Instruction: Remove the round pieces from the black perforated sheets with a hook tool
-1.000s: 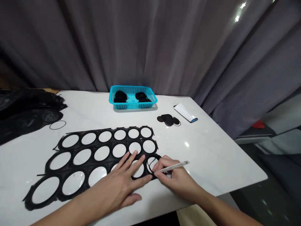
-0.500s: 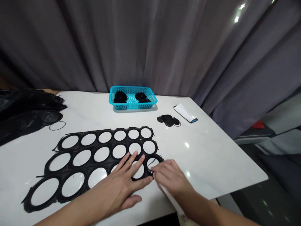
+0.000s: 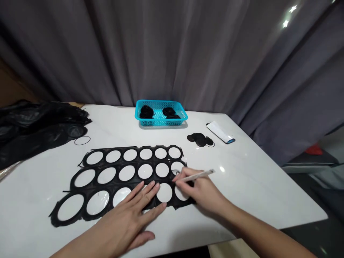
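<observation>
A black sheet [image 3: 134,183] with rows of round holes lies flat on the white table, each hole ringed by a thick black band. Across its lower row my left hand [image 3: 134,213] rests palm down, fingers spread. My right hand [image 3: 205,190] pinches a slim white pen-like tool [image 3: 201,175] at the sheet's right end. The tool slants, its rear end pointing right; its working tip is hidden at the fingertips. A thin dark loop [image 3: 176,171] shows beside those fingertips, over the last hole of the middle row.
A blue perforated basket [image 3: 161,122] holding black bundles stands at the back. Several black discs [image 3: 199,139] and a white packet [image 3: 220,132] lie at right. At left are a heap of black sheeting [image 3: 40,129] and a thin black ring [image 3: 82,140].
My right hand has moved up from the lower-right hole toward the middle row, and the white tool now tilts rightward. My left hand has shifted slightly left along the sheet. The view has shifted.
</observation>
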`<action>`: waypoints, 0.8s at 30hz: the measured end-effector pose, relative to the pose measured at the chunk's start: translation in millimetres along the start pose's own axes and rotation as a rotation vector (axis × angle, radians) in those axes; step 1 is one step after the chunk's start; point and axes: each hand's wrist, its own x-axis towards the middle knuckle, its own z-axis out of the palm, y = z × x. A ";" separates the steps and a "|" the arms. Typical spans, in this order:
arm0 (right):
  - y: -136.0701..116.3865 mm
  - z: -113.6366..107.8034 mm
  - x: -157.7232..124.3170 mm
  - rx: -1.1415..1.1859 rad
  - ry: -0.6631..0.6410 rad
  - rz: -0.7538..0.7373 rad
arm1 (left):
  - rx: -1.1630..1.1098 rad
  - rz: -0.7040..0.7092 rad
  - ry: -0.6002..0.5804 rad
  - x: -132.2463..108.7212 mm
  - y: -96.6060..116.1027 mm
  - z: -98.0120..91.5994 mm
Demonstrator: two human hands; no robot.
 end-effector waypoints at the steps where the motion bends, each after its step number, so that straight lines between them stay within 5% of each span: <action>1: -1.4 9.3 -3.8 -0.003 -0.046 -0.016 | 0.002 -0.010 0.004 -4.7 0.7 1.0; 7: -1.3 33.9 -14.2 -0.005 -0.088 -0.023 | -0.034 -0.037 -0.015 -13.3 3.3 7.6; 24: -2.6 37.6 -15.1 -0.007 -0.089 -0.117 | -0.042 -0.045 -0.014 -13.1 3.9 10.2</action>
